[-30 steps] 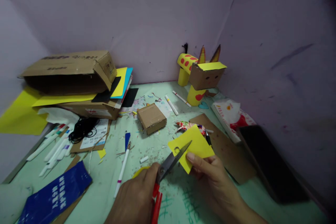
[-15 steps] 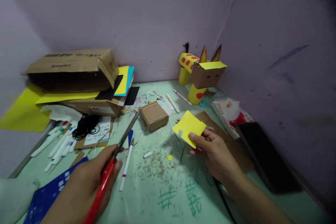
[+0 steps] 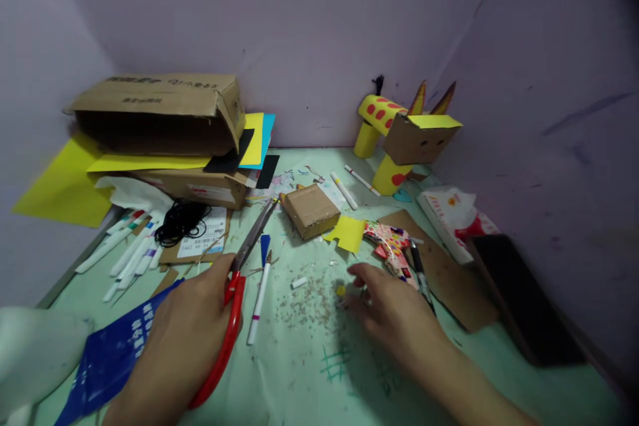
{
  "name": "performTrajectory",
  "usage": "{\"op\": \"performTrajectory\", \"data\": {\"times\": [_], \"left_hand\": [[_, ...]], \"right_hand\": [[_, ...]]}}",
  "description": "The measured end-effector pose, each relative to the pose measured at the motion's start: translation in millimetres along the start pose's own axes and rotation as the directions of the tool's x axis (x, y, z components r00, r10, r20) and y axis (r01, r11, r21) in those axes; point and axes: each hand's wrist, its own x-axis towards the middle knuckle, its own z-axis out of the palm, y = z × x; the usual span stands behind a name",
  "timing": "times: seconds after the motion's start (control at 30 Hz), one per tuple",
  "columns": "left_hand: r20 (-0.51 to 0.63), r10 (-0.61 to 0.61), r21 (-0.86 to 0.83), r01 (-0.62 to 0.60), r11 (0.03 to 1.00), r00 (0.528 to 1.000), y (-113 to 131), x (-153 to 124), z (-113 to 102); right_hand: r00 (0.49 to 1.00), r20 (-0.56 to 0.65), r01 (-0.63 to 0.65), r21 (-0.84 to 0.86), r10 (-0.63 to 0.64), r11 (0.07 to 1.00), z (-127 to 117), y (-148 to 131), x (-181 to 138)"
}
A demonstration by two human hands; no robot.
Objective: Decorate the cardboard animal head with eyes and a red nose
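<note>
My left hand [image 3: 187,329] is closed around red-handled scissors [image 3: 233,293], whose blades point up and away. My right hand [image 3: 387,309] is low over the table, thumb and fingers apart and curved. Just by its fingertips lies a small yellow scrap [image 3: 341,291]; I cannot tell whether they touch it. Farther off, a yellow paper piece [image 3: 351,234] with a notched edge lies against a small cardboard box [image 3: 310,210]. Between my hands are a white marker [image 3: 259,303] with a pointed tip, a white marker cap [image 3: 299,283] and brown shavings.
A cardboard giraffe-like figure [image 3: 419,140] stands at the back right. Tissues [image 3: 452,213], a phone [image 3: 524,299], a black pen [image 3: 422,273] and a brown cardboard sheet [image 3: 449,279] lie right. Stacked boxes [image 3: 160,120], markers [image 3: 132,253] and black cord [image 3: 180,223] occupy the left.
My right hand has let go of the yellow paper, which now lies beside the small box, and has moved down towards the yellow scrap. The scissors stay in my left hand. The view has shifted.
</note>
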Motion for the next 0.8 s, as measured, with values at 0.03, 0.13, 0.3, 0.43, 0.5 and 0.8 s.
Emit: {"op": "performTrajectory", "data": {"times": [0.03,0.13,0.3,0.43,0.5,0.8], "left_hand": [[-0.012,-0.001,0.009,0.001,1.000,1.000,-0.5,0.0,0.6],[-0.008,0.003,0.032,-0.003,0.999,1.000,1.3,0.7,1.8],[0.004,0.017,0.098,-0.018,0.995,1.000,6.6,3.1,3.1],[0.001,0.032,-0.017,-0.032,0.999,0.999,8.3,3.1,7.5],[-0.002,0.049,-0.112,-0.049,0.992,0.999,9.5,2.3,11.1],[-0.148,0.103,-0.319,-0.146,0.936,0.984,18.9,-0.8,32.0]], "right_hand": [[0.999,0.048,0.010,-0.077,-0.007,0.997,-0.4,-2.7,-1.3],[0.996,0.088,0.035,-0.162,-0.021,0.986,0.5,-7.6,3.0],[0.997,0.068,0.030,-0.146,-0.020,0.989,7.1,-4.9,11.3],[0.997,0.068,0.054,-0.112,-0.046,0.992,8.1,-1.3,10.2],[0.995,0.077,0.078,-0.091,-0.071,0.993,8.0,-0.2,10.3],[0.976,0.113,0.189,-0.017,-0.186,0.982,3.8,6.6,12.4]]}}
